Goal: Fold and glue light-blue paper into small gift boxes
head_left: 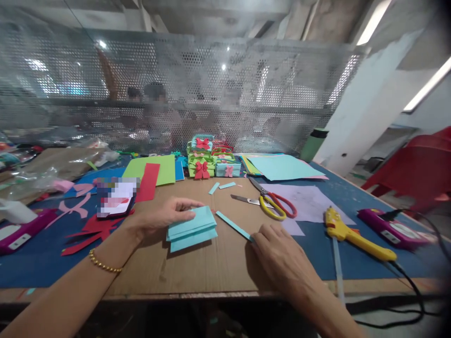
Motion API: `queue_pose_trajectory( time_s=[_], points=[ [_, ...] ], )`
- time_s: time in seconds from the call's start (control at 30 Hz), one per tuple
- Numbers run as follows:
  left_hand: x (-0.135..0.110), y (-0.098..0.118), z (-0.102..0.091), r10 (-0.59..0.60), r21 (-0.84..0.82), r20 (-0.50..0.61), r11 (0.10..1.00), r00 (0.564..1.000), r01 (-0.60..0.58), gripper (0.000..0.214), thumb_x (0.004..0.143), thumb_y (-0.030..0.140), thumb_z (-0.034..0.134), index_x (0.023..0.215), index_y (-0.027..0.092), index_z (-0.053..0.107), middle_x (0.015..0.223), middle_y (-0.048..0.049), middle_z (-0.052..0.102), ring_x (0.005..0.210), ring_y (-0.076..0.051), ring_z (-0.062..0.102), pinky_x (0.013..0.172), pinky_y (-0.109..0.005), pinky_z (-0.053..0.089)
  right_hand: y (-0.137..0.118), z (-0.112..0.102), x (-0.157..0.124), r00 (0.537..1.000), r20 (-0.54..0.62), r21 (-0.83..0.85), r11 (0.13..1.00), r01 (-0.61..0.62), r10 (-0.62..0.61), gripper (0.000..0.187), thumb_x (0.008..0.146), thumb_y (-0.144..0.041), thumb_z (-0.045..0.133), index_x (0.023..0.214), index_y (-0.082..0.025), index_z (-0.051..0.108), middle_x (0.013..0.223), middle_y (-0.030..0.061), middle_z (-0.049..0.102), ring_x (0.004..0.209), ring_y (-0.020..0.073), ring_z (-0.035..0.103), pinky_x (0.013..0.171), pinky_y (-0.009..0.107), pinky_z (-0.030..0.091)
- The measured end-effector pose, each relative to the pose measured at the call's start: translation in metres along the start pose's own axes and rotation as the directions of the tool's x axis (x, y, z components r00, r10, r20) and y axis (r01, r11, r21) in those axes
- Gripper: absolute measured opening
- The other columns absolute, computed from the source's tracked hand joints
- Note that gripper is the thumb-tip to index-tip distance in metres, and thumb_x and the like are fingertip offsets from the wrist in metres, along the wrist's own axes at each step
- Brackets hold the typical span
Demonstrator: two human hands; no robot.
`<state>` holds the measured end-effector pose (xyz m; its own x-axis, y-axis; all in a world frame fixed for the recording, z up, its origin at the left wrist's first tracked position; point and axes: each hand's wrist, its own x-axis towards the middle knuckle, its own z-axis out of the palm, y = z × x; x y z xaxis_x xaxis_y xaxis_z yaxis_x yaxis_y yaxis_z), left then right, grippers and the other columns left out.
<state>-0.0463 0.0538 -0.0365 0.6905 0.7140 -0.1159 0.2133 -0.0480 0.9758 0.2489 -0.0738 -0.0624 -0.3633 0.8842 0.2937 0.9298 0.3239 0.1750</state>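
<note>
Folded light-blue paper [193, 227] is gripped at its upper left by my left hand [171, 216], thumb on top. A narrow light-blue paper strip [232, 224] lies slantwise over the cardboard sheet [211, 272], its near end under the fingers of my right hand [276, 251]. Those fingers are bent together at the strip's end; the fingertips are partly hidden. Two short light-blue paper pieces [213, 188] rest farther back. Right of them lie scissors with red and yellow handles [278, 206].
A yellow glue gun [355, 237] with a cord lies at right. Small paper baskets with bows [211, 162] stand at the back. A phone [118, 197], red paper scraps [93, 232] and green paper [164, 166] are at left. Light-blue sheets [282, 166] are stacked behind the scissors.
</note>
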Motion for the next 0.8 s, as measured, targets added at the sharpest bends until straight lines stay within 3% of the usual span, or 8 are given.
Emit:
queue_pose_trajectory(
  time_s=[0.1, 0.2, 0.33, 0.4, 0.47, 0.67, 0.73, 0.8],
  points=[
    [-0.004, 0.001, -0.002, -0.018, 0.012, -0.006, 1.0, 1.0, 0.018, 0.051, 0.083, 0.046, 0.073, 0.129, 0.025, 0.068, 0.127, -0.0104, 0.069, 0.105, -0.026, 0.065, 0.084, -0.035, 0.05, 0.001, -0.001, 0.001, 0.996, -0.081, -0.096, 0.995, -0.031, 0.023, 0.022, 0.088, -0.005, 0.051, 0.073, -0.019, 0.06, 0.074, 0.0079, 0.06, 0.068, 0.0242, 0.055, 0.066, 0.036, 0.037],
    [-0.007, 0.004, 0.001, -0.017, 0.012, -0.008, 1.0, 1.0, 0.017, 0.054, 0.081, 0.046, 0.074, 0.129, 0.022, 0.068, 0.124, -0.0116, 0.07, 0.101, -0.027, 0.066, 0.081, -0.035, 0.05, 0.007, -0.003, -0.003, 0.989, -0.096, 0.002, 0.993, -0.115, 0.114, 0.022, 0.093, -0.012, 0.047, 0.078, -0.02, 0.061, 0.076, 0.0066, 0.063, 0.068, 0.0234, 0.058, 0.063, 0.034, 0.037],
    [-0.01, 0.009, 0.006, -0.024, 0.023, -0.021, 0.999, 0.999, 0.025, 0.052, 0.083, 0.044, 0.07, 0.129, 0.02, 0.068, 0.118, -0.0103, 0.073, 0.096, -0.025, 0.066, 0.079, -0.034, 0.049, 0.022, -0.004, -0.011, 0.979, 0.07, 0.299, 0.932, -0.203, 0.19, 0.024, 0.099, -0.019, 0.039, 0.089, -0.022, 0.061, 0.078, 0.0026, 0.066, 0.071, 0.0203, 0.064, 0.062, 0.03, 0.04],
    [-0.01, 0.009, 0.006, -0.023, 0.12, -0.034, 0.992, 0.999, 0.027, 0.05, 0.085, 0.042, 0.067, 0.129, 0.021, 0.068, 0.118, -0.0088, 0.073, 0.098, -0.025, 0.066, 0.081, -0.033, 0.048, 0.027, -0.004, -0.013, 0.974, 0.14, 0.313, 0.925, -0.214, 0.178, 0.028, 0.1, -0.021, 0.037, 0.086, -0.023, 0.061, 0.078, 0.002, 0.066, 0.07, 0.0198, 0.064, 0.062, 0.031, 0.042],
    [-0.006, 0.008, 0.003, -0.003, 0.275, -0.032, 0.961, 0.999, 0.011, 0.047, 0.086, 0.04, 0.065, 0.129, 0.023, 0.068, 0.123, -0.008, 0.071, 0.105, -0.027, 0.065, 0.085, -0.033, 0.047, 0.028, -0.006, -0.014, 0.981, 0.111, 0.267, 0.946, -0.185, 0.161, 0.028, 0.101, -0.025, 0.039, 0.086, -0.023, 0.062, 0.083, 0.004, 0.066, 0.073, 0.021, 0.064, 0.065, 0.033, 0.044],
    [-0.011, 0.015, 0.009, 0.259, 0.715, -0.109, 0.691, 0.96, -0.106, 0.039, 0.094, 0.039, 0.055, 0.128, 0.026, 0.068, 0.126, -0.0087, 0.065, 0.106, -0.026, 0.062, 0.087, -0.034, 0.046, 0.028, -0.022, -0.022, 0.965, -0.244, 0.146, 0.988, -0.058, 0.093, 0.027, 0.1, -0.03, 0.042, 0.097, -0.023, 0.068, 0.102, 0.0113, 0.069, 0.093, 0.0289, 0.063, 0.08, 0.046, 0.048],
    [-0.024, 0.018, 0.024, 0.413, 0.842, -0.154, 0.53, 0.898, -0.1, 0.035, 0.096, 0.04, 0.053, 0.125, 0.026, 0.068, 0.127, -0.0081, 0.063, 0.11, -0.027, 0.058, 0.09, -0.038, 0.044, 0.051, -0.025, -0.036, 0.955, -0.276, 0.139, 0.988, -0.068, 0.104, 0.028, 0.101, -0.038, 0.043, 0.102, -0.026, 0.068, 0.105, 0.0115, 0.07, 0.095, 0.029, 0.063, 0.082, 0.046, 0.049],
    [-0.039, 0.014, 0.043, 0.521, 0.91, -0.111, 0.395, 0.846, -0.124, 0.027, 0.098, 0.034, 0.052, 0.113, 0.021, 0.07, 0.111, -0.0087, 0.066, 0.098, -0.025, 0.057, 0.085, -0.039, 0.042, 0.091, -0.022, -0.056, 0.923, -0.336, 0.093, 0.982, -0.167, 0.189, 0.029, 0.099, -0.045, 0.047, 0.101, -0.028, 0.07, 0.105, 0.0134, 0.072, 0.096, 0.0294, 0.065, 0.086, 0.047, 0.049]
  ],
)
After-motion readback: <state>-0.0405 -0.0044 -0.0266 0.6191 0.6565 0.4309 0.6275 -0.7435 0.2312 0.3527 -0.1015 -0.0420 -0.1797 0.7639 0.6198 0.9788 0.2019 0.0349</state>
